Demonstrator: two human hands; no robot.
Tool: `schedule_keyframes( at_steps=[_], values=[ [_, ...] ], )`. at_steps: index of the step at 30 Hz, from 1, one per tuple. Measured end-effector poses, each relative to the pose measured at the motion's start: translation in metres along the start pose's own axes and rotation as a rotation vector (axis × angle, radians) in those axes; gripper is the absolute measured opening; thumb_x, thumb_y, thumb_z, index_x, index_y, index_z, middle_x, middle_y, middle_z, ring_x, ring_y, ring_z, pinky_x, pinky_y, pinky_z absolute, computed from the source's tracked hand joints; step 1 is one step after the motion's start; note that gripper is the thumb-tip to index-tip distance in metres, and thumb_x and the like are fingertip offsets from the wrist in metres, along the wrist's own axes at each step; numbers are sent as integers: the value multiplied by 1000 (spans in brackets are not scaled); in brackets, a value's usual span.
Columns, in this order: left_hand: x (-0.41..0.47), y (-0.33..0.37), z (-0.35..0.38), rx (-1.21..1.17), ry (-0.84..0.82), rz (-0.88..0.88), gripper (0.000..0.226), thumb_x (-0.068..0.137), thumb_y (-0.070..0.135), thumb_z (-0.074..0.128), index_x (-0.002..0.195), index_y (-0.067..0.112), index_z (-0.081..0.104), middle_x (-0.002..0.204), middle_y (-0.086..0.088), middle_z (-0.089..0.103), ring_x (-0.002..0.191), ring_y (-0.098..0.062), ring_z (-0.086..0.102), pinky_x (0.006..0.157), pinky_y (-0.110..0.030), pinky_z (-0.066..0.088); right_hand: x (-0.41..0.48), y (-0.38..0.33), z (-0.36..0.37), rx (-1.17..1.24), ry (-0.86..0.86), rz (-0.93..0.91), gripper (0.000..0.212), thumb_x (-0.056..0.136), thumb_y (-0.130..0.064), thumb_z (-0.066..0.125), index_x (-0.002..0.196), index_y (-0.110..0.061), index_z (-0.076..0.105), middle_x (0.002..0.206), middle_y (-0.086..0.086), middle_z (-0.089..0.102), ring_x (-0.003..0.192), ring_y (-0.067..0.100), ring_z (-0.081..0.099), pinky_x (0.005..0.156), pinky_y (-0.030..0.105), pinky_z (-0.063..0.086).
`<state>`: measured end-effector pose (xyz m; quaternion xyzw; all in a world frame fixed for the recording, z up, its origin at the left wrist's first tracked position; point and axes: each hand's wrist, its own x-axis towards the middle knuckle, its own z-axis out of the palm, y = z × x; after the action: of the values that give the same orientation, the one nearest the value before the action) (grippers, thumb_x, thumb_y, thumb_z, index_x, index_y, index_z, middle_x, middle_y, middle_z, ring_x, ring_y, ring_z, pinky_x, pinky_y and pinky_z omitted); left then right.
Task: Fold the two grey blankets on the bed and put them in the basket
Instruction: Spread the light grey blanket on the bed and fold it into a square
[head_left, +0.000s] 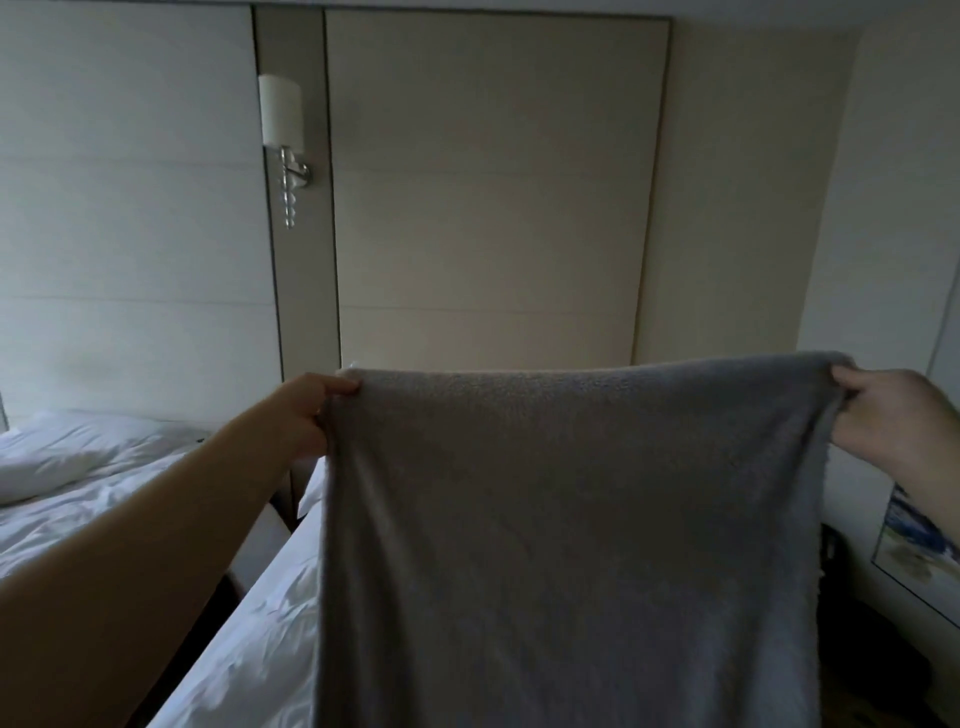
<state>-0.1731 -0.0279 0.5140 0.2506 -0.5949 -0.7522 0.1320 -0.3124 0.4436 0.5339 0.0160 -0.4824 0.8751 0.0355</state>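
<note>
A grey fleece blanket (566, 530) hangs stretched out in front of me, filling the lower middle of the head view. My left hand (306, 415) pinches its upper left corner. My right hand (883, 415) grips its upper right corner. The blanket's top edge runs taut between the two hands and its lower part drops out of the frame. It hides most of the bed (260, 623) behind it. A second grey blanket and a basket are not in view.
Another bed (78, 493) with white sheets and a pillow stands at the left, with a narrow gap between the beds. A wall lamp (283, 140) hangs on the panelled wall. A framed picture (919, 551) leans at the right above dark floor.
</note>
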Motion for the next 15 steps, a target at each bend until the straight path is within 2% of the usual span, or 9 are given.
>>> schedule_keyframes(
  at_steps=[1, 2, 4, 5, 8, 9, 11, 13, 15],
  values=[
    [0, 2, 1, 42, -9, -27, 16, 92, 10, 55, 84, -4, 55, 78, -16, 62, 70, -26, 59, 83, -37, 45, 2, -1, 0, 0, 5, 7, 9, 89, -4, 54, 87, -13, 51, 88, 3, 56, 88, 15, 58, 77, 21, 51],
    [1, 2, 1, 97, -20, -64, 14, 91, 9, 56, 85, -4, 56, 83, -15, 60, 73, -26, 57, 85, -38, 46, 3, 1, 0, -60, 18, 39, 13, 84, -1, 57, 83, -12, 51, 82, 5, 57, 81, 15, 58, 74, 21, 51],
    [1, 2, 1, 208, -57, -151, 16, 90, 11, 58, 93, -4, 59, 88, -16, 63, 78, -28, 59, 83, -40, 47, -5, 7, 3, -317, 39, 150, 20, 93, -3, 45, 74, -9, 50, 61, 10, 60, 62, 21, 56, 62, 27, 48],
    [2, 0, 0, 254, -83, -196, 21, 90, 15, 60, 98, -5, 60, 92, -17, 64, 81, -29, 61, 83, -40, 49, -11, 11, 5, -467, 28, 238, 24, 95, -8, 44, 73, -6, 53, 58, 14, 60, 61, 25, 55, 61, 32, 45],
    [3, -12, -3, 385, -160, -291, 30, 90, 21, 61, 99, -8, 60, 87, -21, 68, 71, -31, 69, 69, -41, 58, -26, 32, 1, -826, -163, 600, 13, 82, -9, 61, 80, 1, 69, 81, 22, 68, 67, 32, 65, 70, 38, 49],
    [2, -16, -3, 423, -164, -307, 27, 91, 18, 60, 93, -9, 60, 81, -21, 69, 66, -31, 69, 64, -41, 59, -29, 40, -1, -933, -237, 718, 17, 80, -7, 62, 89, 5, 71, 87, 24, 70, 69, 34, 68, 73, 40, 52],
    [0, -25, 1, 448, -149, -309, 19, 92, 10, 56, 88, -9, 58, 82, -20, 66, 71, -31, 65, 67, -41, 55, -30, 58, -5, -1093, -279, 854, 30, 84, -2, 62, 111, 10, 66, 99, 27, 69, 81, 37, 69, 75, 44, 55],
    [2, -29, 11, 351, -104, -191, 10, 94, 1, 50, 96, -6, 56, 86, -16, 57, 74, -27, 56, 70, -39, 49, -30, 71, 2, -1076, -258, 769, 26, 87, 0, 61, 112, 8, 65, 102, 25, 68, 87, 35, 66, 77, 42, 53],
    [10, -26, 22, 118, -36, 82, 32, 92, -7, 49, 123, 1, 54, 86, -10, 55, 73, -19, 53, 73, -30, 46, -19, 77, 15, -816, -188, 424, 17, 90, 2, 55, 102, -3, 65, 87, 17, 65, 80, 27, 60, 70, 33, 50]
  ],
)
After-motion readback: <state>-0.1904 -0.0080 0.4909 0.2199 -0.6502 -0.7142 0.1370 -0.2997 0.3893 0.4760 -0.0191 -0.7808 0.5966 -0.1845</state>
